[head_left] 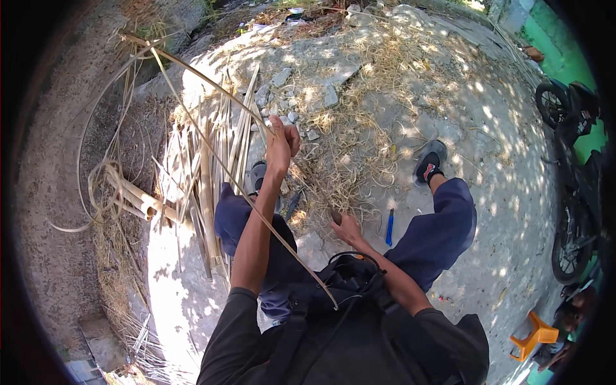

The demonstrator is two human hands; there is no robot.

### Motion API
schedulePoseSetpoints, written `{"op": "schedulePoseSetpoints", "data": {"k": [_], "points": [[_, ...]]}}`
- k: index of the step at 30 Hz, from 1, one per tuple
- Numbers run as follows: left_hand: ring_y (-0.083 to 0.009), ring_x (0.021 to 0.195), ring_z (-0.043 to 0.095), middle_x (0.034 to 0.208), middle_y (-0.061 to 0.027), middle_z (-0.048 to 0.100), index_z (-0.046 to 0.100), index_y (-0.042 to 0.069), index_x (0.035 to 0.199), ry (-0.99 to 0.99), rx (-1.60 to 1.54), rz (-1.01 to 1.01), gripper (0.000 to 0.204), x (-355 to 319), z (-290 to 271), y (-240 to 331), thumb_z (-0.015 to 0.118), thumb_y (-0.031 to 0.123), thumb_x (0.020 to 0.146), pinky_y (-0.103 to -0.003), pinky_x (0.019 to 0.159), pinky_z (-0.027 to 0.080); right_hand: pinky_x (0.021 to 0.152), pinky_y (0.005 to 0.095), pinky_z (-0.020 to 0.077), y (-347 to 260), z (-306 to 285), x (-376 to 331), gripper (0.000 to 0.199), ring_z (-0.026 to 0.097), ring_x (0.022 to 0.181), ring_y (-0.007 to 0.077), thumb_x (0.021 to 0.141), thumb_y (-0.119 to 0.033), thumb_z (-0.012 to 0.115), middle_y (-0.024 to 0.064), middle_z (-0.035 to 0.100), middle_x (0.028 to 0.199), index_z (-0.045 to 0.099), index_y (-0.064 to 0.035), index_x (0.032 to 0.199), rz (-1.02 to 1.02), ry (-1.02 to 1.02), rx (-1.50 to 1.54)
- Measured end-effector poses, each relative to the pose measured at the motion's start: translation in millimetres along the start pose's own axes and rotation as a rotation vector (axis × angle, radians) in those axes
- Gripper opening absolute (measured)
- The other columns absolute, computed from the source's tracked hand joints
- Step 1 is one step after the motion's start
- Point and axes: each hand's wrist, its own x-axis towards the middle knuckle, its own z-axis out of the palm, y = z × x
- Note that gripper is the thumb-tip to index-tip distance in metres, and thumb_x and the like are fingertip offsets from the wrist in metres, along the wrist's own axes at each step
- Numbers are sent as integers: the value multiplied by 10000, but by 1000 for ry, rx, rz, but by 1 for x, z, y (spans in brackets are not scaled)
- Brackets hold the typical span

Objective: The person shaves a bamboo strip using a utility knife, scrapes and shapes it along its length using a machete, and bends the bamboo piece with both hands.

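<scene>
My left hand point(280, 146) is raised in front of me, fingers closed on a long split bamboo strip point(212, 82) that runs off to the far left. A second thin strip point(240, 189) slants across my left forearm down to my chest. Lower and to the right, my right hand point(348, 230) is closed around a short brown handle-like piece point(336, 217); what it belongs to is not clear. Between my feet lies a heap of curly bamboo shavings point(343, 173). A dark, narrow object point(294, 202) rests beside it, and a slim blue tool point(390, 228) lies near my right knee.
Split bamboo slats point(208, 167) are piled at the left, with bamboo poles point(138, 197) and coiled strips point(106, 176) beyond. Broken stones point(330, 96) lie ahead. Along the right stand a motorcycle point(571, 212), an orange plastic stool point(536, 335) and a person point(568, 321).
</scene>
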Motion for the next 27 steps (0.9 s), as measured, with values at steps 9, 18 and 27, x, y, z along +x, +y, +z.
{"op": "schedulePoseSetpoints", "data": {"k": [9, 18, 27], "points": [[-76, 413, 302, 482, 29, 359, 407, 119, 549, 23, -100, -23, 871, -2, 1, 7, 151, 828, 983, -276, 410, 188, 702, 484, 525, 45, -4, -28, 383, 699, 738, 363, 823, -290, 718, 236, 679, 755, 676, 58, 978, 264, -105, 130], [-78, 423, 312, 486, 32, 358, 403, 117, 548, -9, -35, -3, 881, 1, 2, 1, 128, 835, 977, -282, 418, 194, 769, 494, 536, 29, -1, -34, 414, 712, 818, 420, 807, -316, 700, 284, 698, 836, 696, 63, 973, 164, 26, 58], [-77, 442, 302, 491, 30, 356, 406, 110, 535, 23, 1, 32, 863, -2, 8, 35, 167, 779, 1024, -294, 443, 183, 785, 507, 541, 38, 1, -23, 452, 704, 862, 470, 806, -354, 730, 309, 708, 893, 702, 47, 1012, 140, 13, 55]]}}
